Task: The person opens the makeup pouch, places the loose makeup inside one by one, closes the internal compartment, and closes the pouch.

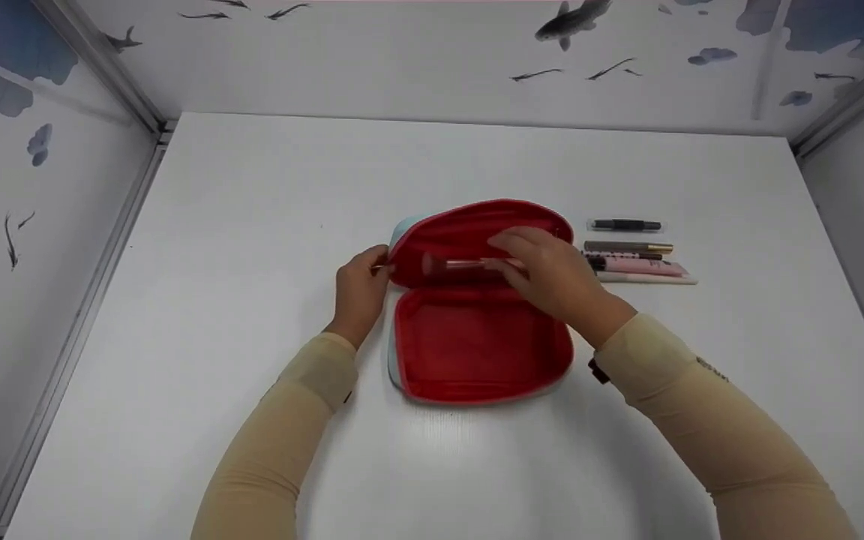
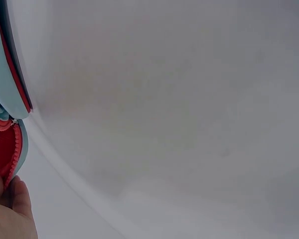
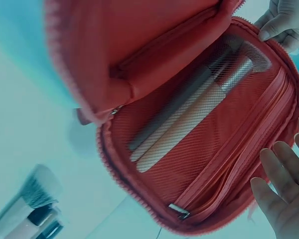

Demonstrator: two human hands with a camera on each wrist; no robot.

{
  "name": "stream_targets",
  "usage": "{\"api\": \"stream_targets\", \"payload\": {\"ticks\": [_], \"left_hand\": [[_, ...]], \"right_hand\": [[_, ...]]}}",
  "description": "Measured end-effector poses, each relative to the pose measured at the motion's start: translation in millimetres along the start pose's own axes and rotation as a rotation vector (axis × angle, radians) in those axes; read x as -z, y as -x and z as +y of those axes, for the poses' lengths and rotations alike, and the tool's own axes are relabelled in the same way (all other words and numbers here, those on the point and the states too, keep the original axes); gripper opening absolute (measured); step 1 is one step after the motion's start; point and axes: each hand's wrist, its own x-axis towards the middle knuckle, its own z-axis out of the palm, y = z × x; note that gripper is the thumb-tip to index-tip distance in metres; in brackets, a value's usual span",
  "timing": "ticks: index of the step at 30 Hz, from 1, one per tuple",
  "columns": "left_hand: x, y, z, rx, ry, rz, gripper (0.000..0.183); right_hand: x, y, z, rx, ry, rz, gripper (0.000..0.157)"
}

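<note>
An open zip case (image 1: 484,345), pale blue outside and red inside, lies with its lid raised. My left hand (image 1: 361,292) pinches the lid's left rim; the left wrist view catches its fingertips at the zipper. Makeup brushes (image 3: 189,119) with light and dark handles sit behind the lid's mesh, their heads towards my left hand. From above, one pinkish brush (image 1: 447,262) shows, its handle end partly covered by my right hand (image 1: 559,277). In the right wrist view the right hand's fingers are spread apart beside the lid's rim, with nothing visibly gripped.
Right of the case lie a black tube in clear wrap (image 1: 627,225), a grey and gold tube (image 1: 619,246), a pink tube (image 1: 638,265) and a slim white-handled item (image 1: 657,280). White table (image 1: 267,202) surrounds them, with patterned panels (image 1: 402,67) behind.
</note>
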Motion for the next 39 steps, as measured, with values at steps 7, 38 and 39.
{"api": "stream_targets", "payload": {"ticks": [7, 38, 39], "left_hand": [[-0.8, -1.3, 0.3, 0.005, -0.003, 0.003, 0.015], [-1.2, -2.3, -3.3, 0.03, -0.028, -0.017, 0.022], [-1.3, -2.4, -3.2, 0.028, -0.031, -0.018, 0.021]], "right_hand": [[4.2, 16.0, 8.8, -0.037, -0.014, 0.01, 0.035], [10.1, 79.3, 63.6, -0.235, 0.013, 0.041, 0.041], [10.2, 81.5, 65.4, -0.239, 0.018, 0.043, 0.041]]}}
